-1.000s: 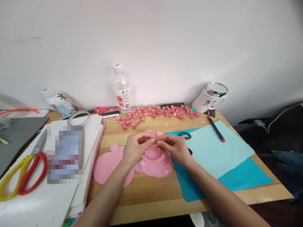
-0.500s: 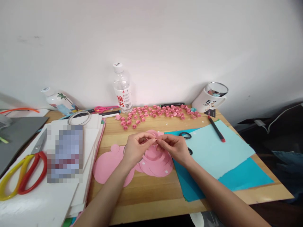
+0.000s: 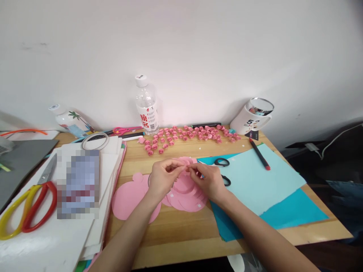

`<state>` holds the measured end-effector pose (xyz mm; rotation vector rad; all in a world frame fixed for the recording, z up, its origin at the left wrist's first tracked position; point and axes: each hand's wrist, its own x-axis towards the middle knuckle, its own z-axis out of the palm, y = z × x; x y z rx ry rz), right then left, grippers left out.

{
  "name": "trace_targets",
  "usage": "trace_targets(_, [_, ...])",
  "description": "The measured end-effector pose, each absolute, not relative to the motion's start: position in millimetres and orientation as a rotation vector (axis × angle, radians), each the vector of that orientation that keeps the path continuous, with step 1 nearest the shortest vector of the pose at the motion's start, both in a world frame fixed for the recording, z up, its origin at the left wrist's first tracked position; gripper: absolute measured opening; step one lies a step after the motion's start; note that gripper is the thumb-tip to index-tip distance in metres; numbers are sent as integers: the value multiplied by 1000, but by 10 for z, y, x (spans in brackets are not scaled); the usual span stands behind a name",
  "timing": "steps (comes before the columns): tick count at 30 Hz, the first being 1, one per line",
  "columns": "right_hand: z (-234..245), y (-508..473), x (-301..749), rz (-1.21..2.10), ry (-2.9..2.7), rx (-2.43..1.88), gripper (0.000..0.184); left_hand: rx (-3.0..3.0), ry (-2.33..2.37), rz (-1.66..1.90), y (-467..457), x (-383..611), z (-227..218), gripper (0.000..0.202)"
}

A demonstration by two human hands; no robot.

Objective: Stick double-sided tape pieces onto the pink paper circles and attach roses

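My left hand [image 3: 166, 177] and my right hand [image 3: 208, 179] meet fingertip to fingertip above the middle of the desk. Both pinch a small bit of pink paper [image 3: 187, 168], mostly hidden by the fingers. Beneath them lie overlapping pink paper circles [image 3: 184, 202], with curved cut strips showing between the hands. Another pink circle [image 3: 126, 200] lies to the left. Behind the hands many small rolled pink paper roses [image 3: 170, 134] are spread along the wall. Black-handled scissors [image 3: 222, 162] lie just right of my right hand, partly covered by it.
Light blue paper [image 3: 263, 181] rests on darker blue sheets [image 3: 297, 211] at right, with a black-and-red marker [image 3: 259, 154]. A clear bottle [image 3: 146, 109] and a white mug [image 3: 251, 117] stand at the back. Yellow-and-red scissors [image 3: 31, 207] lie on a paper stack [image 3: 73, 241] at left.
My right hand has turned and shifted slightly left, its fingers curling more, so more of the black scissors shows. My left hand stays nearly in place.
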<state>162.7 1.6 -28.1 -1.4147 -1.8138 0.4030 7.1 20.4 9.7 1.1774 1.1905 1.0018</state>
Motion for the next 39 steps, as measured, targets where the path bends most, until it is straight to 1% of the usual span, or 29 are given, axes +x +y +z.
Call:
trace_targets(1, [-279,23,1638,353,-1809,-1437,16,1156,1191,1013,202,75,110,13])
trace_targets(3, [-232,39,1681,419,-1718,-1452,16,1122,1194,1046,206,71,147,14])
trace_targets(5, [-136,47,1751,692,-1558,-1378,17,1105,1189,1090,221,54,180,17])
trace_targets(7, [-28,44,1831,1084,-1433,-1162,22,1089,1182,1100,239,34,191,16])
trace_targets(9, [48,37,1890,1452,-1444,-849,36,1072,1182,1083,252,24,178,14])
trace_targets(10, [66,35,1904,1543,-1438,-731,42,1068,1181,1071,254,24,165,13])
trace_targets(11, [71,36,1906,1574,-1424,-664,44,1066,1176,1061,255,26,151,13])
trace_targets(12, [65,41,1896,1565,-1397,-652,42,1065,1170,1058,254,29,138,14])
trace_targets(15, [15,71,1829,1428,-1228,-857,18,1074,1146,1063,248,32,103,14])
trace_targets(16, [-2,81,1805,1385,-1159,-947,14,1080,1141,1065,247,29,95,15])
trace_targets(19, [-41,94,1754,1360,-1077,-1072,21,1109,1137,1055,245,21,85,14])
trace_targets(24, [-108,57,1695,1444,-1100,-1015,16,1129,1115,1087,233,40,106,12])
trace_targets(32, [-178,50,1654,1472,-1058,-1018,18,1113,1112,1081,225,61,154,15])
trace_targets(39, [-162,50,1675,1504,-1092,-1004,11,1217,1175,1063,212,53,101,15])
